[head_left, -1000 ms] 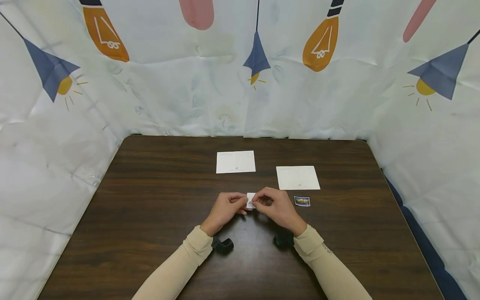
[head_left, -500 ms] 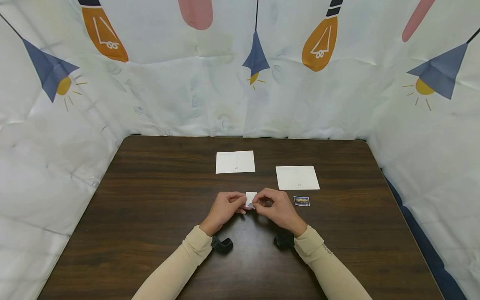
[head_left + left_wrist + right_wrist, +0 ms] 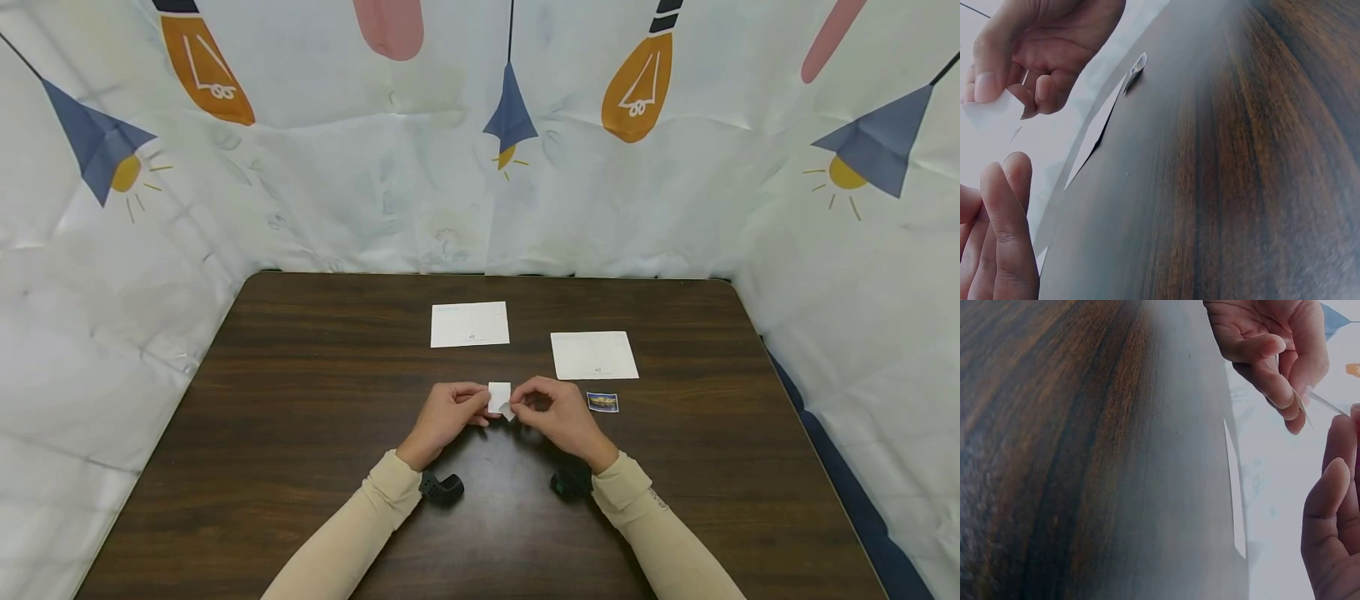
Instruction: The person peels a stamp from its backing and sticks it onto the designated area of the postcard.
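Observation:
Between the two hands is a small white sticker, its blank back facing up. My left hand pinches its left edge between thumb and fingers. My right hand pinches a curled lower right corner of the thin backing paper, which bends away from the rest. In the left wrist view, the white paper lies under the right thumb. Seen edge-on in the right wrist view, two thin layers spread apart between the hands. A small printed picture lies right of the right hand.
Two white cards lie on the dark wooden table: one farther back at centre, the other just beyond the right hand. A white patterned cloth hangs behind the table and along both sides.
The corner under the right fingers has lifted and folded over further. My right hand has drawn slightly away from the left, showing more of the white sticker back.

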A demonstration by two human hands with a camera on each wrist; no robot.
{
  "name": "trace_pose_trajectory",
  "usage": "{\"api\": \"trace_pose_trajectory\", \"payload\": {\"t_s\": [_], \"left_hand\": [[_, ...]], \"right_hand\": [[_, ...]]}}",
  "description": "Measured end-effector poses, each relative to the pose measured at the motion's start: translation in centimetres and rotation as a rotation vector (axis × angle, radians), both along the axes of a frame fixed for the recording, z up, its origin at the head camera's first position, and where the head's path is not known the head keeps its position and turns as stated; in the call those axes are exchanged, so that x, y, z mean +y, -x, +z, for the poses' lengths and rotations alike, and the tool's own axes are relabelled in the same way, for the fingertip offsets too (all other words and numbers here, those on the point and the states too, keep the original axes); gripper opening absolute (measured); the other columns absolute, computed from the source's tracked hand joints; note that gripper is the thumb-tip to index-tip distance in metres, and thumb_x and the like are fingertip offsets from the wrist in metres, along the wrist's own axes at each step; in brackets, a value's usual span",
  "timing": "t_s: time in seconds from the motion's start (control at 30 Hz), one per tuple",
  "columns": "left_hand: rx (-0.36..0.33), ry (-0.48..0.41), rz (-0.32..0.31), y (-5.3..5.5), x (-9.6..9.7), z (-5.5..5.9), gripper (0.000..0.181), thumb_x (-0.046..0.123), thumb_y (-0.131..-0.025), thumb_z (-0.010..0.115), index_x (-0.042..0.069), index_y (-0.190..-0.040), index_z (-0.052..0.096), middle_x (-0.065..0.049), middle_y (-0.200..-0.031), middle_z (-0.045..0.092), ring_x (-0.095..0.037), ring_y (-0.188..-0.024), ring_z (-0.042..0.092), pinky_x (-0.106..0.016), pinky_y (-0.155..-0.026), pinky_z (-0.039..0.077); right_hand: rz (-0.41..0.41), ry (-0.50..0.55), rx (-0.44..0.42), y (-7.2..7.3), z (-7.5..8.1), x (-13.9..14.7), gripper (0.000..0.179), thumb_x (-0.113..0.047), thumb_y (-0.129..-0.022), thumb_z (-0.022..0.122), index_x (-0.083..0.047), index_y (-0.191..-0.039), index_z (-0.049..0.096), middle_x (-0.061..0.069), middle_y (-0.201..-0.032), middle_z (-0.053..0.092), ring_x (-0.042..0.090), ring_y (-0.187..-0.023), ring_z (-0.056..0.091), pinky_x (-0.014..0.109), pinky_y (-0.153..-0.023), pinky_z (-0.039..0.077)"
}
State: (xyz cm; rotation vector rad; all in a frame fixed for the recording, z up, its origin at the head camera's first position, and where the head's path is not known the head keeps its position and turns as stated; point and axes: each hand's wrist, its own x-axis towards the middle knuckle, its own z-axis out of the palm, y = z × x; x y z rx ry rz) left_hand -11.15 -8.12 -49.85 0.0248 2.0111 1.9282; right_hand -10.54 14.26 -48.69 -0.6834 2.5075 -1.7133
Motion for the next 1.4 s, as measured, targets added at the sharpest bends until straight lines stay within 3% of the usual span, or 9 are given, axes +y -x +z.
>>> {"api": "trace_pose_trajectory", "payload": {"t_s": [0.3,0.57,0.9,1.13,1.4], "left_hand": [[-0.006,0.009,0.018,0.3,-0.5,0.0,0.032,0.015,-0.102,0.065,-0.009,-0.123,0.070,-0.023,-0.108,0.078,-0.012,-0.080,0.077,-0.025,-0.072,0.064],[-0.011,0.019,0.030,0.6,-0.9,0.0,0.031,0.014,-0.101,0.066,-0.008,-0.122,0.070,-0.019,-0.100,0.080,-0.010,-0.076,0.075,-0.025,-0.073,0.064],[-0.030,0.021,0.047,0.7,-0.9,0.1,0.027,0.012,-0.101,0.066,-0.006,-0.120,0.072,-0.017,-0.098,0.080,-0.012,-0.078,0.077,-0.026,-0.071,0.065],[-0.037,0.022,0.031,0.7,-1.0,0.3,0.028,0.013,-0.101,0.066,-0.005,-0.122,0.071,-0.018,-0.101,0.080,-0.013,-0.080,0.078,-0.027,-0.073,0.065],[-0.033,0.012,0.024,0.8,-1.1,0.2,0.029,0.013,-0.100,0.066,-0.006,-0.122,0.071,-0.021,-0.101,0.080,-0.011,-0.079,0.077,-0.026,-0.073,0.065]], "right_hand": [[0.016,0.002,-0.106,0.3,-0.7,0.3,0.004,-0.009,-0.093,0.076,-0.010,-0.097,0.076,0.008,-0.092,0.076,0.003,-0.075,0.067,0.023,-0.066,0.059],[0.038,-0.138,-0.196,0.4,-1.1,0.4,0.004,-0.016,-0.093,0.077,-0.014,-0.096,0.077,0.005,-0.087,0.076,0.003,-0.071,0.065,0.021,-0.066,0.057],[0.061,-0.271,-0.167,0.4,-1.3,0.3,0.009,-0.019,-0.092,0.078,-0.010,-0.092,0.077,0.000,-0.085,0.076,0.001,-0.074,0.065,0.018,-0.068,0.054],[0.051,-0.346,-0.097,0.3,-1.2,0.2,0.005,-0.015,-0.091,0.078,-0.015,-0.094,0.082,-0.002,-0.088,0.079,-0.001,-0.076,0.067,0.017,-0.071,0.056],[0.042,-0.339,-0.057,0.4,-0.8,0.3,0.006,-0.016,-0.091,0.078,-0.015,-0.095,0.083,-0.003,-0.088,0.080,-0.001,-0.076,0.068,0.017,-0.071,0.056]]}}
